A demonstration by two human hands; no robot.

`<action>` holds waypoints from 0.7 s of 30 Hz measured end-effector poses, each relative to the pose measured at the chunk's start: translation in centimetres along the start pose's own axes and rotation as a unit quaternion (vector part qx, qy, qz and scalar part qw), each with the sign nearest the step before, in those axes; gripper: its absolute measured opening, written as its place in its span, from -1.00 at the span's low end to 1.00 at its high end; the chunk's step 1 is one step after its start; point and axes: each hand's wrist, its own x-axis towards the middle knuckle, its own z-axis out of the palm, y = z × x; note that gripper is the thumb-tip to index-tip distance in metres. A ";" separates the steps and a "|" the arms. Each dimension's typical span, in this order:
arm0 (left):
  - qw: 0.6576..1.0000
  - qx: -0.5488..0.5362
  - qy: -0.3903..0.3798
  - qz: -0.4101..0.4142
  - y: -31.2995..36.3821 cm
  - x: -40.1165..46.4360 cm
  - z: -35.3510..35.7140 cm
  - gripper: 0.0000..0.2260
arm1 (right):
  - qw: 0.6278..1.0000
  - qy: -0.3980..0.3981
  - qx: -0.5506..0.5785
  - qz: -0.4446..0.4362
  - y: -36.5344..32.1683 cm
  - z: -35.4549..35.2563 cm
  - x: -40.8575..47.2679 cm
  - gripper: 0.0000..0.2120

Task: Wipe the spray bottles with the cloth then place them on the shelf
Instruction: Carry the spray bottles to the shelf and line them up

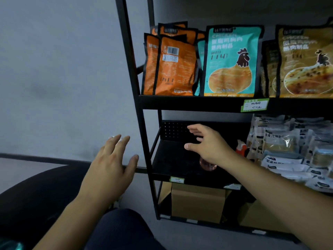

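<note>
Right hand (pixel 210 145) spread above translucent spray bottle (pixel 207 164).

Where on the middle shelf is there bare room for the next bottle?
Bare black patch on the middle shelf: left of the spray bottle, in front of the perforated back panel, beneath the right hand. Right of the bottle it is crowded with clear packets.

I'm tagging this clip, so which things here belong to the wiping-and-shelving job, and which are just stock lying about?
Part of the job:
spray bottle, standing on the middle shelf, partly hidden behind the right hand
left hand, open, holding nothing

Just there:
orange pouches
teal chicken pouch
brown pouches
clear packets
cardboard box
No cloth is in view.
</note>
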 end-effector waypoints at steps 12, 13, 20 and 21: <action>0.991 0.061 0.052 -0.108 -8.9 -6.7 -7.6 -0.40 | 0.991 -0.099 0.011 -0.086 -10.9 8.6 -0.1 -0.29; 0.989 0.066 0.053 -0.118 -9.8 -7.2 -8.0 -0.40 | 0.990 -0.110 0.015 -0.092 -11.7 9.6 -0.1 -0.29; 0.976 0.089 0.055 -0.193 -16.1 -11.3 -10.5 -0.39 | 0.973 -0.185 0.025 -0.133 -16.7 18.4 0.2 -0.31; 0.973 0.093 0.055 -0.202 -17.0 -12.0 -10.8 -0.39 | 0.970 -0.197 0.026 -0.137 -17.4 19.6 0.1 -0.31</action>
